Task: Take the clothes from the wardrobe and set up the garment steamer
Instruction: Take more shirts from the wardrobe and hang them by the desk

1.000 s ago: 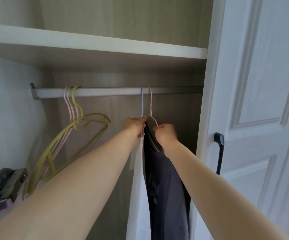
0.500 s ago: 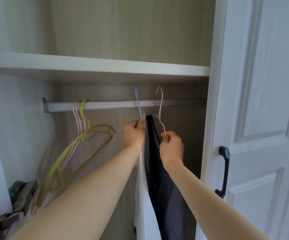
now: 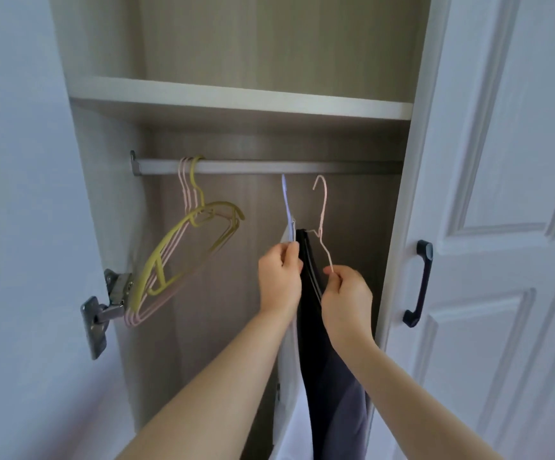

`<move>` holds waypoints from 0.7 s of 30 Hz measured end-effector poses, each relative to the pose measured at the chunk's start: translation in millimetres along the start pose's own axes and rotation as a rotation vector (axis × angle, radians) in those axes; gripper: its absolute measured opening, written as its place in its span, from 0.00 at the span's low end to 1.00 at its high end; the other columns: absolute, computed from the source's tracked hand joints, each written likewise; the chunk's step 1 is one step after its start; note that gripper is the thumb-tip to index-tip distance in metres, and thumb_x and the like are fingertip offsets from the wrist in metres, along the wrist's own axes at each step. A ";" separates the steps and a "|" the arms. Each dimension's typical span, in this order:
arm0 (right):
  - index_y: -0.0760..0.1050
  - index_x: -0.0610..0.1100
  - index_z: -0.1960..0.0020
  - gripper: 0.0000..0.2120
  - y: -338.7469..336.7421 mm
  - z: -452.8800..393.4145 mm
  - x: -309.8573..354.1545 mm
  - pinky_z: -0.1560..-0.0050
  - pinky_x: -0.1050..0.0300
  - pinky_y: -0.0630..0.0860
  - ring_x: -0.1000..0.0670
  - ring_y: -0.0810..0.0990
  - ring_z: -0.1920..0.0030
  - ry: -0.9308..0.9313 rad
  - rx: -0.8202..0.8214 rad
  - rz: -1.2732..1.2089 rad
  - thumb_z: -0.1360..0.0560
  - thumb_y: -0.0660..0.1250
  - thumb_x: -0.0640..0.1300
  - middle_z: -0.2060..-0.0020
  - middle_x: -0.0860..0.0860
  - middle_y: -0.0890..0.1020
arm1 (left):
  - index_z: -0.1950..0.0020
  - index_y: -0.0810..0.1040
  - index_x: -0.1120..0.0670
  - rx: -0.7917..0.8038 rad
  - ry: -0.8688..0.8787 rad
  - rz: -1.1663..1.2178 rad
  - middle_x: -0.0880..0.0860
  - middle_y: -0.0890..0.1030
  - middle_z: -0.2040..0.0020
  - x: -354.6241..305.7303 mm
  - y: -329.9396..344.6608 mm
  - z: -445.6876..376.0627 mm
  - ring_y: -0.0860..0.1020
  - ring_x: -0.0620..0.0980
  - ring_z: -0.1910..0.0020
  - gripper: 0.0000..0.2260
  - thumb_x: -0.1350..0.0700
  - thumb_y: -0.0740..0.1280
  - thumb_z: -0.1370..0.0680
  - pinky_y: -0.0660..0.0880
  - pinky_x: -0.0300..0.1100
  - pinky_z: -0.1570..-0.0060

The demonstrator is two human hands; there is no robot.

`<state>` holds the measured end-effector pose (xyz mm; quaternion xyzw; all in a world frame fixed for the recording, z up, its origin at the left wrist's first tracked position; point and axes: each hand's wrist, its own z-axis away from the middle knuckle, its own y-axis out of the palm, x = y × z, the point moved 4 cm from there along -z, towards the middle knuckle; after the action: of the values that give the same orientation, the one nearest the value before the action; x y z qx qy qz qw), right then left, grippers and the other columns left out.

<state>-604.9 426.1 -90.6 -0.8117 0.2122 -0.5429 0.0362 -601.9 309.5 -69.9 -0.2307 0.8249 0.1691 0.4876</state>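
Inside the open wardrobe, my left hand (image 3: 279,282) grips a pale blue hanger (image 3: 286,204) that carries a white garment (image 3: 289,376). My right hand (image 3: 346,300) pinches the wire of a pink hanger (image 3: 322,207) bearing a dark grey garment (image 3: 332,376). Both hanger hooks are free of the grey rail (image 3: 269,167) and sit just below it. The two garments hang side by side between my forearms, their lower parts cut off by the frame. No garment steamer is in view.
Several bare yellow and pink hangers (image 3: 189,247) hang tilted at the rail's left end. A shelf (image 3: 236,96) runs above the rail. The white door (image 3: 502,227) with a dark handle (image 3: 419,283) stands close on the right; a metal hinge (image 3: 98,313) juts out on the left.
Both hangers have been lifted off the rail and lowered below it, coming toward me with their garments. The view has drawn back from the wardrobe.
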 end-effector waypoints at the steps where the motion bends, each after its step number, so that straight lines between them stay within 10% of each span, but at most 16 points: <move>1: 0.77 0.45 0.41 0.11 -3.4 9.3 -2.0 0.53 0.59 0.79 0.52 0.79 0.54 0.014 0.009 0.006 0.19 0.57 0.40 0.50 0.50 0.79 | 0.67 0.71 0.55 0.010 -0.054 0.035 0.47 0.71 0.74 1.9 -1.4 10.7 0.68 0.39 0.76 0.16 0.58 0.61 0.19 0.68 0.32 0.68; 11: 0.77 0.47 0.46 0.12 -62.7 127.9 -8.3 0.67 0.67 0.68 0.55 0.74 0.64 0.151 0.095 -0.031 0.19 0.55 0.39 0.58 0.51 0.78 | 0.45 0.75 0.54 0.103 -0.357 0.198 0.48 0.84 0.52 -17.3 -38.2 145.8 0.80 0.47 0.48 0.10 0.50 0.66 0.22 0.74 0.38 0.51; 17: 0.78 0.46 0.50 0.12 -110.6 195.4 13.1 0.66 0.68 0.65 0.55 0.71 0.65 0.106 0.138 -0.022 0.19 0.57 0.36 0.59 0.50 0.78 | 0.46 0.77 0.48 0.170 -0.524 0.170 0.49 0.81 0.51 -29.9 -68.4 197.7 0.81 0.48 0.50 0.13 0.48 0.74 0.28 0.79 0.45 0.49; 21: 0.79 0.45 0.49 0.12 -130.7 232.3 30.3 0.66 0.70 0.64 0.56 0.71 0.65 0.064 0.156 0.025 0.20 0.58 0.37 0.61 0.51 0.78 | 0.51 0.76 0.45 0.198 -0.460 0.129 0.41 0.83 0.57 -54.9 -86.3 228.1 0.82 0.40 0.58 0.06 0.50 0.71 0.25 0.78 0.32 0.62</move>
<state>-347.0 493.1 -121.4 -0.7860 0.1804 -0.5829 0.0994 -366.2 364.1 -132.7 -0.0843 0.7180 0.1662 0.6707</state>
